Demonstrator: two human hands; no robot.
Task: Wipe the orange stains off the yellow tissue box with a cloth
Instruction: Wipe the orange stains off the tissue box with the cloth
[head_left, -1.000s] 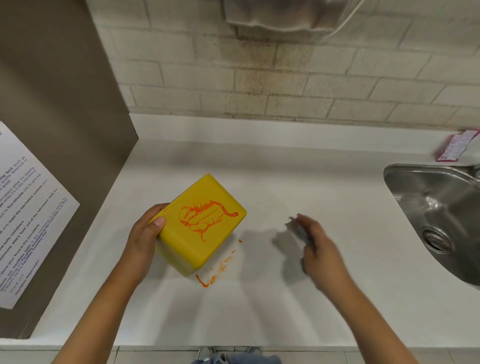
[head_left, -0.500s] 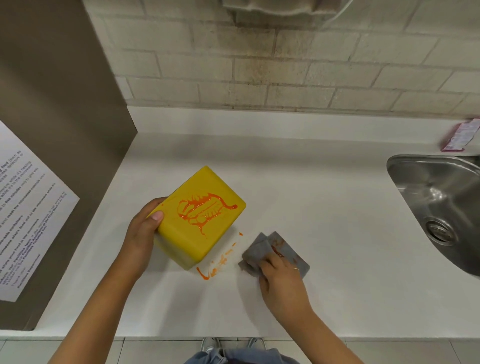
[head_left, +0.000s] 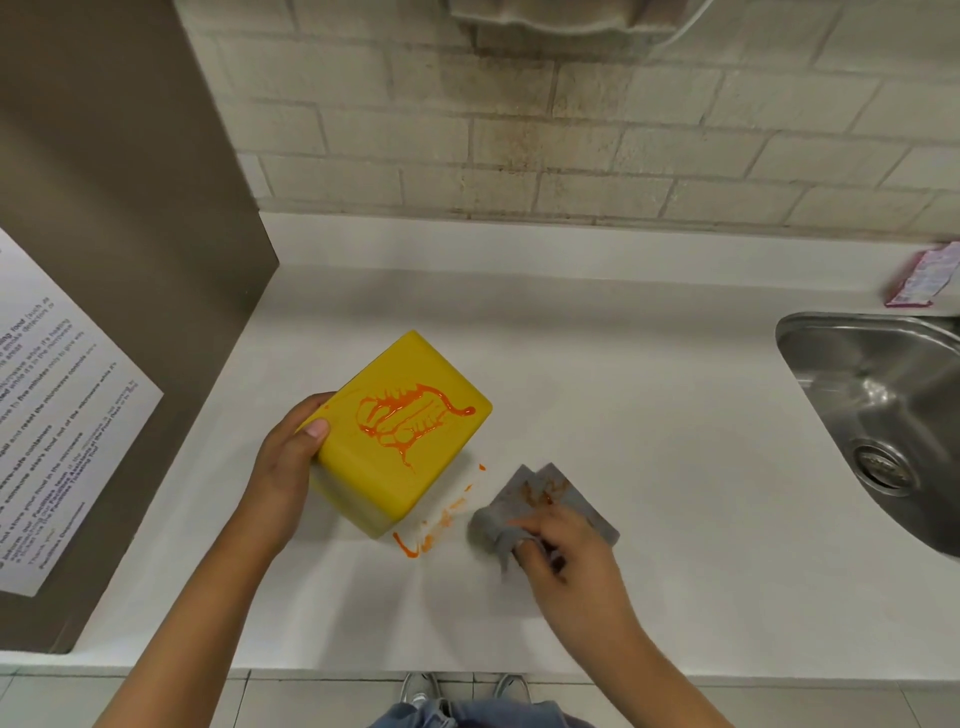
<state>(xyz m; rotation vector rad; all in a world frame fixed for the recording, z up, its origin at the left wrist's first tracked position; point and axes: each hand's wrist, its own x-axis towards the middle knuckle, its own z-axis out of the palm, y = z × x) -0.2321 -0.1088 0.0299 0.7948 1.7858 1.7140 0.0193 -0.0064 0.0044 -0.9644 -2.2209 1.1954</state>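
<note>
Cloth (head_left: 540, 506) under right grip (head_left: 566, 556)

Bare counter (head_left: 649, 415) lies open beyond and right of the right hand (head_left: 563, 551); the tilted yellow tissue box (head_left: 400, 436) blocks its left.

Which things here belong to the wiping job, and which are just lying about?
In the job:
yellow tissue box, tilted in the left hand
orange stains on its upper face
grey cloth on the counter under the right hand

Lying about:
sink
pink packet
printed notice
</note>
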